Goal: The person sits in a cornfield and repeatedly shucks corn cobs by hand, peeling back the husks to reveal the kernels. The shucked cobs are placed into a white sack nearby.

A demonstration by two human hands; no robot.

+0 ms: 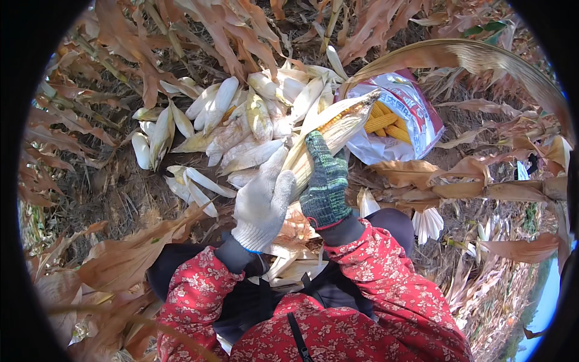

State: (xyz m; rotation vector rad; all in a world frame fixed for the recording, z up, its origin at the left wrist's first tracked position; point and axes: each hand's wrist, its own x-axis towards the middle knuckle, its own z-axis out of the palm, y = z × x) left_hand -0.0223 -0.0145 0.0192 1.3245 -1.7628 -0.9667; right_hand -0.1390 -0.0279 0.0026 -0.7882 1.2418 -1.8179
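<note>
Between both hands, in front of my lap, is an ear of corn (351, 120) in its dry, pale husk. The husk is parted near its upper end, and a strip of yellow kernels shows. My left hand (263, 199), in a whitish knit glove, is closed round the lower part of the ear. My right hand (326, 181), in a dark green knit glove, grips it higher up, thumb laid along the husk. The ear tilts up to the right, its tip close to an open white and red sack (425, 114) with bare yellow cobs (386, 122) inside.
A heap of unhusked ears (259, 114) lies on the ground ahead and to the left. Dry corn stalks (199, 30) stand beyond it. A long dry leaf (458, 55) arches over the sack. Loose husks (295, 265) lie between my legs, and a stalk (482, 190) crosses at the right.
</note>
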